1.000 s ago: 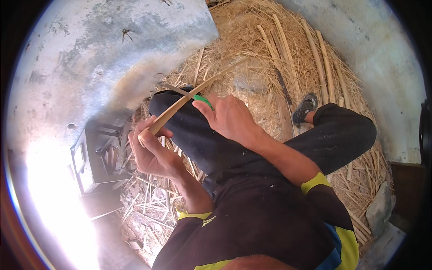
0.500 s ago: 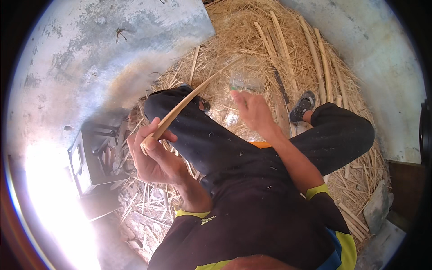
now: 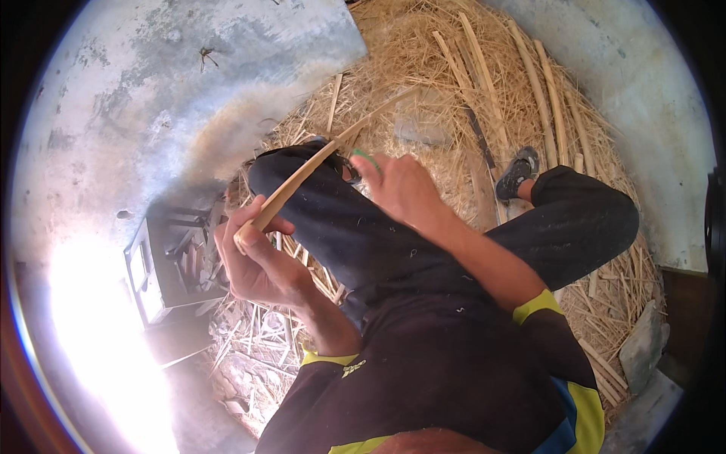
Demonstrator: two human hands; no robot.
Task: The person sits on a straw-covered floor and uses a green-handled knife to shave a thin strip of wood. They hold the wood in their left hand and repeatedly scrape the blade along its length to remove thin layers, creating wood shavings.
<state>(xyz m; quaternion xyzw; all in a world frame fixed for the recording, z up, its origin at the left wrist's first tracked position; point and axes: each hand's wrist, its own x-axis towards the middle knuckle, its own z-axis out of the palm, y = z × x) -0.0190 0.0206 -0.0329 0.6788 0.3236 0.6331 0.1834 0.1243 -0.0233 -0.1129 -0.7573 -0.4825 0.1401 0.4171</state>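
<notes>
A long, pale split-bamboo strip (image 3: 291,184) slants away from me over my left leg, its near end gripped in my left hand (image 3: 261,253). The fingers and thumb are closed round that end, and the far tip reaches out above the litter-covered floor. Just right of the strip, my right hand (image 3: 408,193) is closed on a small green object (image 3: 364,157) that shows at its fingertips. Most of that object is hidden or blurred, so its kind cannot be made out. I cannot tell whether it touches the strip.
Straw-like shavings (image 3: 412,45) cover the floor around my legs. Several long strips (image 3: 556,106) lie at the far right. A dark, boxy frame (image 3: 170,261) stands at the left near bright light. A flat stone (image 3: 643,346) rests at the lower right. Grey walls (image 3: 136,129) curve around.
My right hand has moved left and slightly nearer me, bringing the green object closer to the strip. My left hand keeps its hold on the strip almost unmoved.
</notes>
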